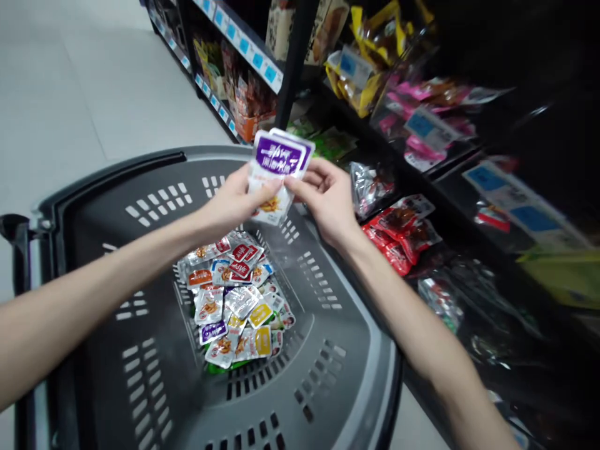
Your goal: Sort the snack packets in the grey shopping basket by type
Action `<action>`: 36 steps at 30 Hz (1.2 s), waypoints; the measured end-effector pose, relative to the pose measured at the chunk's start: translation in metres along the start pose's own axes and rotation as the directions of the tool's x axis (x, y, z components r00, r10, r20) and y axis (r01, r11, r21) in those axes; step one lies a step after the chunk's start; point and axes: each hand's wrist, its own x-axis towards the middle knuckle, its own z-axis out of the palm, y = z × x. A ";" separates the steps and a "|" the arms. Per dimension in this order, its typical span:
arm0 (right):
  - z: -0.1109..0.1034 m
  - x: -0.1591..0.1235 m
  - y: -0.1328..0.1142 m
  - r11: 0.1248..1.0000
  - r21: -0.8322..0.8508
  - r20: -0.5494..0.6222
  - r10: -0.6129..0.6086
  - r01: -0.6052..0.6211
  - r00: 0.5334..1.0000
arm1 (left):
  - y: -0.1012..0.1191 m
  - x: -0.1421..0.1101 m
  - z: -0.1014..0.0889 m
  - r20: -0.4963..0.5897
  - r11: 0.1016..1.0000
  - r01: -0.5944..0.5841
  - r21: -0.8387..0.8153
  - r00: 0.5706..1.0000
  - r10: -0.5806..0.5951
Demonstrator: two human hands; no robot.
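Note:
Two overlapping snack packets point(277, 164), white with purple tops, are held up over the far rim of a grey shopping basket. My left hand point(239, 199) grips them from the left, its thumb across the front. From the right, my right hand point(330, 197) pinches their edge between thumb and fingers. Beneath the hands, the grey basket point(154, 250) has slotted walls. On its floor lies a pile of small snack packets point(239, 300) with red, orange, yellow and purple labels.
Black shelving point(293, 69) runs along the right, close to the basket's rim. It holds red packets point(398, 231), pink packets point(422, 119) and yellow bags point(370, 56) behind price tags point(429, 128). Pale floor tiles point(84, 81) stretch away at the left.

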 end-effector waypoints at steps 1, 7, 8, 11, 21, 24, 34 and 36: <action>0.002 -0.001 0.001 1.000 0.005 -0.014 0.020 -0.020 1.000 | -0.001 -0.002 -0.001 0.009 0.999 0.002 0.043 1.000 -0.002; 0.011 -0.010 0.004 0.998 0.012 -0.020 0.066 -0.066 0.998 | 0.010 -0.008 -0.014 0.118 0.840 -0.072 0.538 0.993 0.010; 0.010 -0.010 0.004 0.997 -0.021 -0.023 0.072 -0.072 0.997 | 0.011 -0.007 -0.017 0.156 0.806 -0.092 0.585 0.988 -0.001; 0.008 -0.009 0.008 0.992 -0.072 -0.007 0.105 -0.105 0.994 | 0.006 -0.003 -0.027 0.243 0.753 -0.134 0.644 0.969 -0.035; -0.076 -0.032 -0.136 0.831 -0.456 0.035 -0.341 0.319 0.939 | -0.007 0.002 -0.046 0.427 0.610 -0.263 0.748 0.893 -0.139; -0.130 -0.044 -0.240 0.629 -0.657 -0.096 -0.616 0.416 0.781 | -0.006 0.003 -0.048 0.460 0.518 -0.314 0.796 0.870 -0.179; -0.268 0.015 -0.383 0.315 -0.949 -0.271 -0.831 0.009 0.486 | -0.012 -0.001 -0.049 0.556 0.390 -0.453 0.802 0.804 -0.210; -0.279 0.027 -0.382 0.313 -0.946 -0.301 -0.749 -0.085 0.591 | -0.013 -0.001 -0.049 0.559 0.376 -0.463 0.803 0.804 -0.204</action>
